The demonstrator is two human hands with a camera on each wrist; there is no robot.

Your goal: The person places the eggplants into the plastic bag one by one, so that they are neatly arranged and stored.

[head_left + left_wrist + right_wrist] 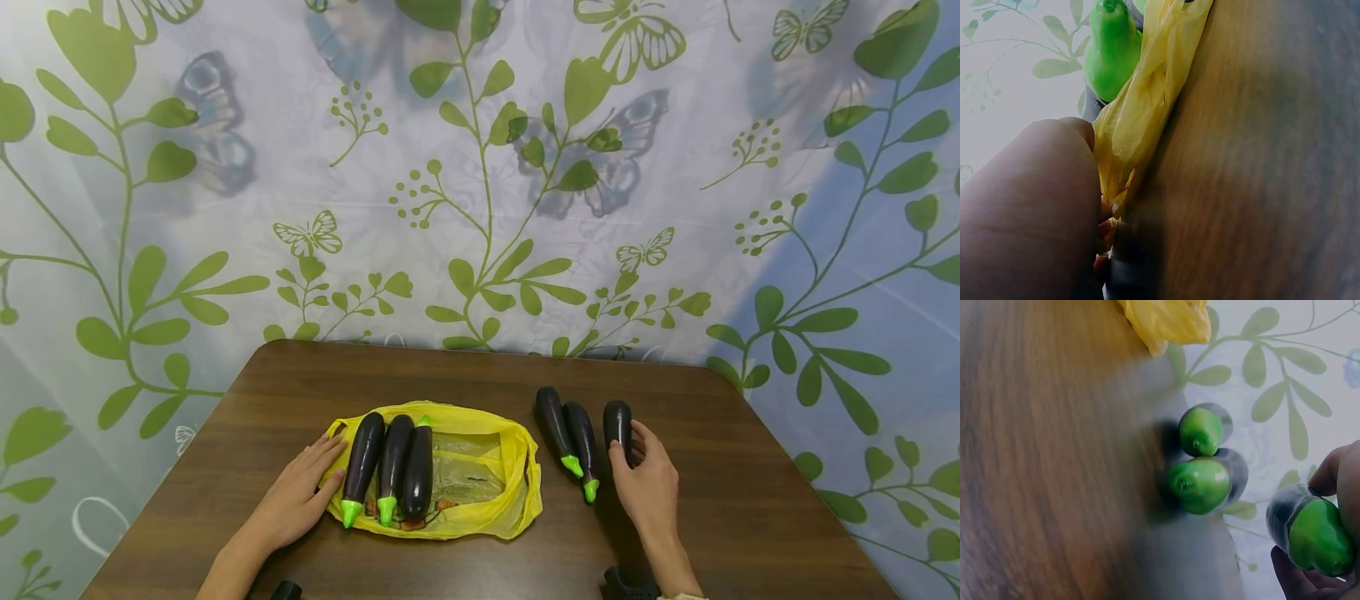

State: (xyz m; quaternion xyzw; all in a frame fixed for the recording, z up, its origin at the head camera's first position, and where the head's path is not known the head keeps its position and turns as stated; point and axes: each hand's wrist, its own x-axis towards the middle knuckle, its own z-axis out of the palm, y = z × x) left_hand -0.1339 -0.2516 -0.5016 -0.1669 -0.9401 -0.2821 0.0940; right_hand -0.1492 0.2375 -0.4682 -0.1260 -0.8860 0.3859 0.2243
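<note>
My right hand point(647, 475) grips a dark purple eggplant point(618, 423) at the right of the table. In the right wrist view its green stem end point(1321, 537) shows between thumb and fingers, and it looks lifted off the table. Two more eggplants, one point(553, 423) beside another point(581, 442), lie just left of that hand. A yellow plastic bag point(517, 500) lies spread with its mouth open. Three eggplants rest in its left part: one point(364, 458), a middle one point(394, 462) and one turned the other way point(417, 475). My left hand point(300, 496) rests against the bag's left edge, fingers extended.
The brown wooden table point(480, 575) has its back edge against a hanging cloth point(480, 208) printed with green leaves and butterflies. A small black object point(287, 590) shows at the front edge near the left forearm.
</note>
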